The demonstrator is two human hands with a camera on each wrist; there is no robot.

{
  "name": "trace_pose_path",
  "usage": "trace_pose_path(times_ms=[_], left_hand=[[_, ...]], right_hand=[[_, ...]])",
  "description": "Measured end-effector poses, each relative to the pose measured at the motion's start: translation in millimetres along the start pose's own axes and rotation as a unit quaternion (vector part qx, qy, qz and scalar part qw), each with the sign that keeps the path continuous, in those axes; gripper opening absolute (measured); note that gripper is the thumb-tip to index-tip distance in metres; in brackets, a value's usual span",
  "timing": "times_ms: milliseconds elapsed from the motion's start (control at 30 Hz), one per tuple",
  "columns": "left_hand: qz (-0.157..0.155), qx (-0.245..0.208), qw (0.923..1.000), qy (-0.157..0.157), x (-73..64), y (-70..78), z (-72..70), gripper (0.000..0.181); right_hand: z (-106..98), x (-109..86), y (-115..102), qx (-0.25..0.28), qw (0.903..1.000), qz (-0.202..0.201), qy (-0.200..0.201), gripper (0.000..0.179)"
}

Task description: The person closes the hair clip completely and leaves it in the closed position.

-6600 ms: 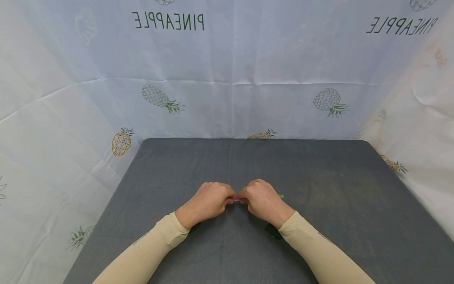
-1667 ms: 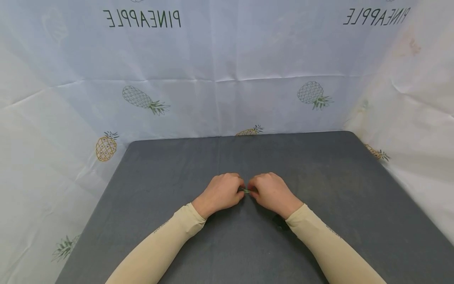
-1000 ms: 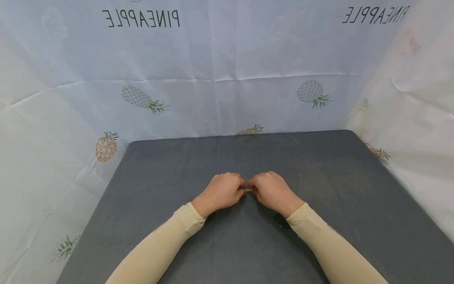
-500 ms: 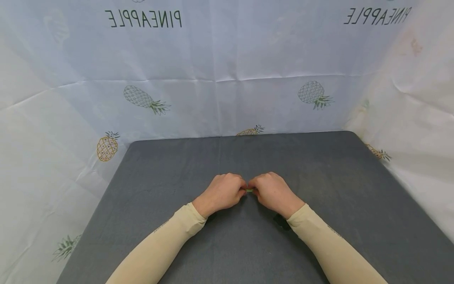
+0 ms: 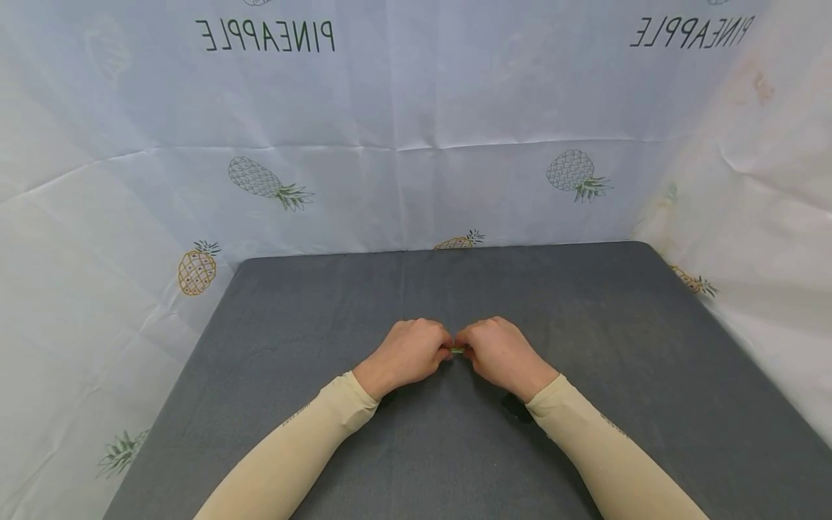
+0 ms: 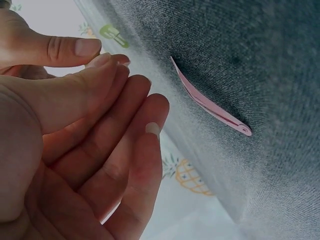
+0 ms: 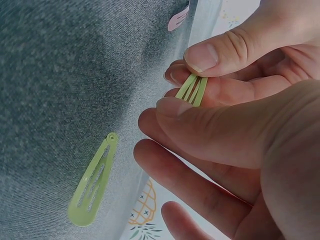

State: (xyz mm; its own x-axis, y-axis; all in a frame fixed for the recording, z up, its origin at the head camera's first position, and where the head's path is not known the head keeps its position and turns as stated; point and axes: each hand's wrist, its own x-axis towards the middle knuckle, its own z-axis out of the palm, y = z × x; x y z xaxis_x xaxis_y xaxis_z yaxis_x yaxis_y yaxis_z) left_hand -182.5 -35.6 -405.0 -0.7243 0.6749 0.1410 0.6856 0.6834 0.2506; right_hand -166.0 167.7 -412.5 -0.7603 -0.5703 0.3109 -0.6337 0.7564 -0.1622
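Note:
Between my two hands a light-green snap hair clip (image 7: 200,95) is pinched, seen as a thin green sliver in the head view. My right hand (image 5: 500,356) holds one end between thumb and fingers; my left hand (image 5: 408,352) pinches the other. Both ends are hidden by the fingertips; the slotted middle shows. Below the hands, on the dark cloth, a second green hair clip (image 7: 80,215) lies flat in the right wrist view. A pink hair clip (image 6: 215,108) rests on the cloth close to my left hand in the left wrist view.
The dark grey table (image 5: 312,303) spreads around the hands, with rounded far corners. White pineapple-print curtains (image 5: 494,94) stand behind it and along both sides. A dark object (image 5: 516,409) sits beneath the right wrist.
Several seconds ago a pinkish thing was between my fingertips; now a green hair clip is there. Over the last second the hands have stayed nearly still, holding the clip.

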Motion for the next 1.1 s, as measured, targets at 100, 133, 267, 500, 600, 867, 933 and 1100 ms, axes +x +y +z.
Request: trace_pose_path(times_ms=[100,133,267,500,600,867,933,1100], left_hand=[[0.001,-0.002,1.0,0.001,-0.1,0.0,0.2,0.005],[0.001,-0.001,1.0,0.001,-0.2,0.0,0.3,0.005],[0.003,0.002,1.0,0.002,-0.2,0.1,0.3,0.004],[0.006,0.01,0.9999,0.006,-0.1,0.0,0.4,0.004],[0.006,0.009,0.9999,0.007,-0.1,-0.1,0.6,0.004],[0.009,0.005,0.9999,0.006,0.0,-0.6,0.9,0.004],[0.009,0.006,0.9999,0.004,0.2,-1.1,1.1,0.004],[0.011,0.008,0.9999,0.002,0.2,-1.9,1.1,0.004]], right_hand=[[-0.7,-0.3,-0.2,0.001,1.0,0.0,0.001,0.032],[-0.8,-0.3,-0.3,0.001,1.0,0.0,0.0,0.032],[-0.4,0.0,-0.2,0.002,1.0,0.001,-0.004,0.03],[-0.3,-0.3,0.2,0.003,1.0,0.0,-0.001,0.028],[0.5,0.2,0.8,0.001,1.0,-0.002,-0.001,0.028],[0.4,1.2,1.7,-0.002,0.9999,-0.009,0.004,0.03],[0.6,1.3,1.9,-0.002,0.9999,-0.009,0.004,0.03],[0.7,1.3,1.6,0.0,1.0,-0.006,0.0,0.031]])
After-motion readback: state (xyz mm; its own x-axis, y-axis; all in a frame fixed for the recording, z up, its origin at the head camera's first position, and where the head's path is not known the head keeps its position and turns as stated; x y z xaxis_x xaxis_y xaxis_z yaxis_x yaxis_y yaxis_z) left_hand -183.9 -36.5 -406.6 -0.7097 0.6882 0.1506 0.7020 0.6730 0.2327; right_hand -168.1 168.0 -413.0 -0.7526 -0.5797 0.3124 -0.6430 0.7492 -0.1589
